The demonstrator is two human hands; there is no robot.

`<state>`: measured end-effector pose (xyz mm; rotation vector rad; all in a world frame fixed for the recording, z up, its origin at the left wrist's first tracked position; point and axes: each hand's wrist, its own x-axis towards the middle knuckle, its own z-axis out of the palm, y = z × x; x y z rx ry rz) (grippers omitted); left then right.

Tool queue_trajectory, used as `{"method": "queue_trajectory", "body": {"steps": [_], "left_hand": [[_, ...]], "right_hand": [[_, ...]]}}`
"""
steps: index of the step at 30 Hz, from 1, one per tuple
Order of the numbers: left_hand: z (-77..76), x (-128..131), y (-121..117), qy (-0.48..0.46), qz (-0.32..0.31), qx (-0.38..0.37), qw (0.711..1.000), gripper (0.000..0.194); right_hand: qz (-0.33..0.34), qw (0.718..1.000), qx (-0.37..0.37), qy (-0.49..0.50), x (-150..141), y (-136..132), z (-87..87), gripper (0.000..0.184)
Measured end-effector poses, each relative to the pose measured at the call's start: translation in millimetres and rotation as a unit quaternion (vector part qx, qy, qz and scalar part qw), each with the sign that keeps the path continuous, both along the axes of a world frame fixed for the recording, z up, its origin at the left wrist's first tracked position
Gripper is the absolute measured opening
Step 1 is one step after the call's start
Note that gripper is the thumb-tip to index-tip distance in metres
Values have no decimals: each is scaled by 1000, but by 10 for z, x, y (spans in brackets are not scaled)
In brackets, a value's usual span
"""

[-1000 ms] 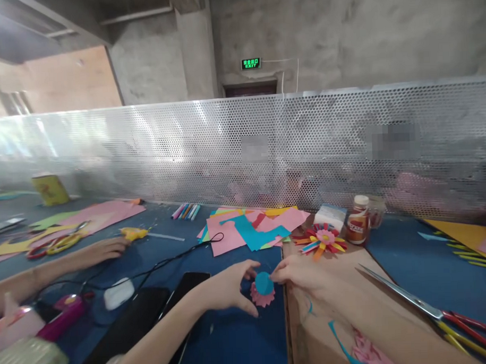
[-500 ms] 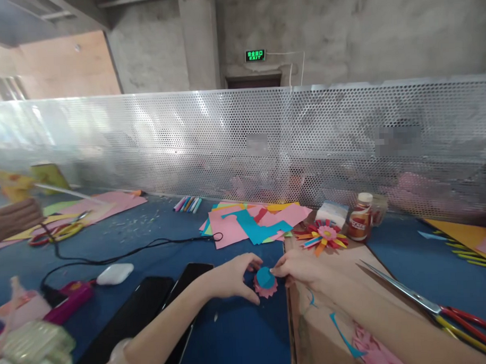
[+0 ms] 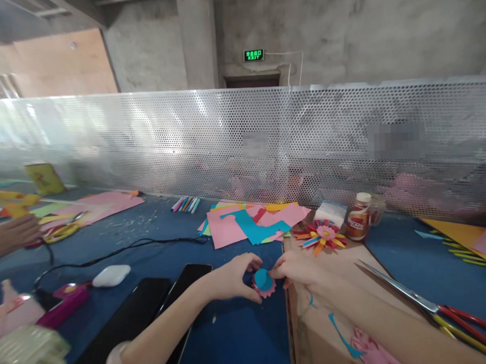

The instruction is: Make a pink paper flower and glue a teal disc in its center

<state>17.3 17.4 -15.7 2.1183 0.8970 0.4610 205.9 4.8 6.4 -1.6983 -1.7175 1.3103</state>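
A small blue paper circle [image 3: 263,279] lies over a pink zigzag-edged paper flower [image 3: 267,293], close to the cardboard's left edge. Curved around the flower's left side, my left hand [image 3: 238,277] holds it between thumb and fingers. From the right, my right hand [image 3: 292,271] pinches the circle's edge; its fingertips partly cover that edge. Farther back, a layered multicoloured paper flower [image 3: 325,236] rests on the cardboard [image 3: 312,339]. Blue paper offcuts [image 3: 344,338] and crumpled pink paper [image 3: 370,347] lie beneath and beside my right forearm.
Large scissors [image 3: 414,298] lie at right. A brown bottle with a white cap [image 3: 358,220] stands behind. Coloured paper sheets [image 3: 228,227], markers [image 3: 186,204], two phones [image 3: 128,313] and a white case [image 3: 111,276] lie leftward. Another person's hand [image 3: 13,235] holds yellow material at far left.
The view has shifted slightly. Both my hands keep nearly the same pose around the blue circle and pink flower. The other person's hand at left has moved a little lower.
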Motion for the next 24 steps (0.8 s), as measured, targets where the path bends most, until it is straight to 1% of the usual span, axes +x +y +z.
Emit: {"method": "queue_trajectory", "body": {"steps": [7, 12, 16, 24], "left_hand": [[-11, 22, -11, -3, 4, 37, 999, 63], [-31, 21, 4, 2, 6, 43, 999, 64], [-28, 17, 2, 8, 3, 42, 999, 62], [-50, 22, 9, 9, 5, 35, 999, 63]], "right_hand": [[1, 1000, 8, -29, -49, -39, 41, 7], [-26, 997, 23, -69, -81, -9, -26, 9], [-26, 995, 32, -95, -86, 10, -77, 10], [-23, 992, 35, -117, -97, -4, -73, 9]]}}
